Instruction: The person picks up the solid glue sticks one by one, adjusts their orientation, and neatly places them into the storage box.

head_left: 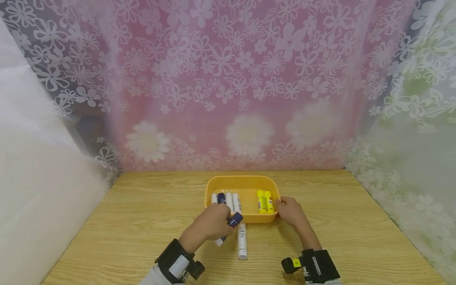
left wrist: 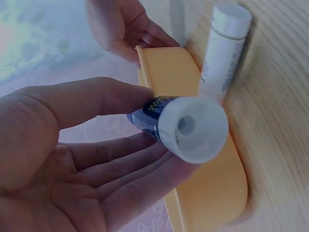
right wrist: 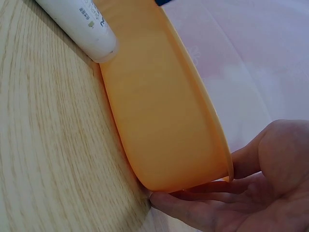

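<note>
My left hand point(head_left: 210, 222) pinches a glue stick point(head_left: 235, 220) with a dark blue cap between thumb and fingers, over the near left part of the yellow tray point(head_left: 254, 218). In the left wrist view its white hollow base point(left wrist: 195, 130) faces the camera. My right hand point(head_left: 291, 211) grips the tray's right end, thumb at the rim and fingers against the outer wall point(right wrist: 159, 111). A white glue stick point(head_left: 242, 242) lies on the table against the tray's front wall.
Inside the tray, white glue sticks point(head_left: 236, 202) and a dark blue one point(head_left: 221, 198) lie at the left. Two yellow glue sticks point(head_left: 265, 202) lie side by side at the right. A flowered curtain point(head_left: 231, 99) hangs behind the wooden table point(head_left: 153, 213).
</note>
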`<action>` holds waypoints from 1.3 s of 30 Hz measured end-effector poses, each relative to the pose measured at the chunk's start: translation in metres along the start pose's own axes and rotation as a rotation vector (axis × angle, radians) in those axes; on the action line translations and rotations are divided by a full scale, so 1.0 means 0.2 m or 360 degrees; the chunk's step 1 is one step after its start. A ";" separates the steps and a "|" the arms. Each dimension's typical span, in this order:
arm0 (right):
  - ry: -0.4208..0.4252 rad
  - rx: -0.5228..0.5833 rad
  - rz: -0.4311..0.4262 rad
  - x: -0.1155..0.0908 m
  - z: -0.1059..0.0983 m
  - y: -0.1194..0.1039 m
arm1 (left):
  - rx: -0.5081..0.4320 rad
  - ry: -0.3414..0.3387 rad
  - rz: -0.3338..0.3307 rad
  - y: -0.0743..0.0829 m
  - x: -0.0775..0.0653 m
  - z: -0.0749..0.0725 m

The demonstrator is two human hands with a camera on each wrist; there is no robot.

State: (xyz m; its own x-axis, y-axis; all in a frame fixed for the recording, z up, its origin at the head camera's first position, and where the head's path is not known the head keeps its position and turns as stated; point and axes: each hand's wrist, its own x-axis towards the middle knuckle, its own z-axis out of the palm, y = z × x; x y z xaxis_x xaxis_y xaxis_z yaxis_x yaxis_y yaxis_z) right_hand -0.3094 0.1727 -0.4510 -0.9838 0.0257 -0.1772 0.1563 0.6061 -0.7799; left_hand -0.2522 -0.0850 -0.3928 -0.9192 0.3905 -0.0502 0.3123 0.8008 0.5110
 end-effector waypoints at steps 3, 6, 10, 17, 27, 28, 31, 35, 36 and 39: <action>0.0001 0.0004 0.0001 0.00 0.00 0.00 | -0.0080 0.0015 0.0004 0.02 0.02 0.00; -0.0002 0.0019 -0.0006 0.00 0.00 0.00 | -0.0161 0.0060 0.0004 0.04 0.06 -0.01; -0.0005 0.0034 -0.0017 0.00 0.00 -0.01 | -0.0174 0.0171 0.0023 0.07 0.13 -0.01; 0.0011 0.0030 -0.0036 0.00 0.00 -0.01 | -0.0285 0.0364 -0.0008 0.14 0.26 -0.02; 0.0009 0.0020 -0.0024 0.01 0.01 -0.01 | -0.0392 0.0644 0.0024 0.21 0.43 -0.04; 0.0008 0.0019 -0.0023 0.01 0.00 -0.01 | -0.0393 0.0654 0.0028 0.21 0.44 -0.04; 0.0003 0.0029 -0.0019 0.01 0.00 -0.01 | -0.0399 0.0673 0.0027 0.22 0.48 -0.02; 0.0002 0.0043 -0.0011 0.00 0.00 0.00 | -0.0427 0.0663 -0.0011 0.23 0.52 0.01; 0.0004 0.0040 -0.0009 0.00 0.00 0.00 | -0.0422 0.0665 -0.0021 0.23 0.53 0.02; 0.0010 0.0041 -0.0007 0.00 0.00 0.00 | -0.0391 0.0682 -0.0043 0.22 0.57 0.07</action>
State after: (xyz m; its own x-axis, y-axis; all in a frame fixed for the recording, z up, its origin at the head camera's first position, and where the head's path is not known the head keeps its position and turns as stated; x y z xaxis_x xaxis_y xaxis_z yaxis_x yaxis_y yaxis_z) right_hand -0.3086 0.1731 -0.4516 -0.9851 0.0280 -0.1700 0.1540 0.5856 -0.7959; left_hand -0.3400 0.0008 -0.3884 -0.9583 0.1080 0.2646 0.2685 0.6572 0.7042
